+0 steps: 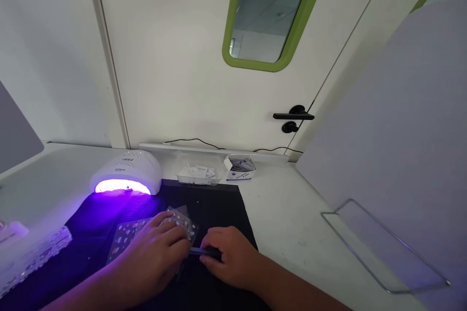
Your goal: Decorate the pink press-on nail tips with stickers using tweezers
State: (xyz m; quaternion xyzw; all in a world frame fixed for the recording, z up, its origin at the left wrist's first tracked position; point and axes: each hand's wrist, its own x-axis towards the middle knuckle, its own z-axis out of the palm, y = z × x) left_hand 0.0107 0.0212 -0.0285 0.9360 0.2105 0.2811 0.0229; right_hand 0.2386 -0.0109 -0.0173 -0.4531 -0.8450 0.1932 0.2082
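Sheets (126,237) printed with small pale and coloured shapes lie on the dark mat (222,204), near the middle of the tabletop (284,223), and through the head camera I see them partly covered by the left hand (158,250). Its fingers are bent and slightly apart over the right-hand part of the sheets; its thumb is hidden from me, so I cannot tell whether it pinches anything or only presses down.

Just to the right, the right hand (233,257) has its fingers closed around a slim tool (198,251), which points left to the other hand. Its working end is lost beside the left fingers, so I cannot say whether it touches a sheet.

Far left on the mat, the white lamp (126,167) glows violet; far and nearer the middle, a clear tray (197,177) and an open box of packets (240,167) sit side by side. A clear bumpy object (44,257) is at the near left, and a wire frame (386,252) stands at the right.

From here, I judge the main hazard to be the narrow gap between the hands: a small slip of the tool could catch a left finger or scratch a sheet. The sheets look thin and overlap, so uneven pressure could slide or crease them. Both hands block my view, which makes a misplaced tip easy to miss, and the violet glare could hide fine detail on the left.
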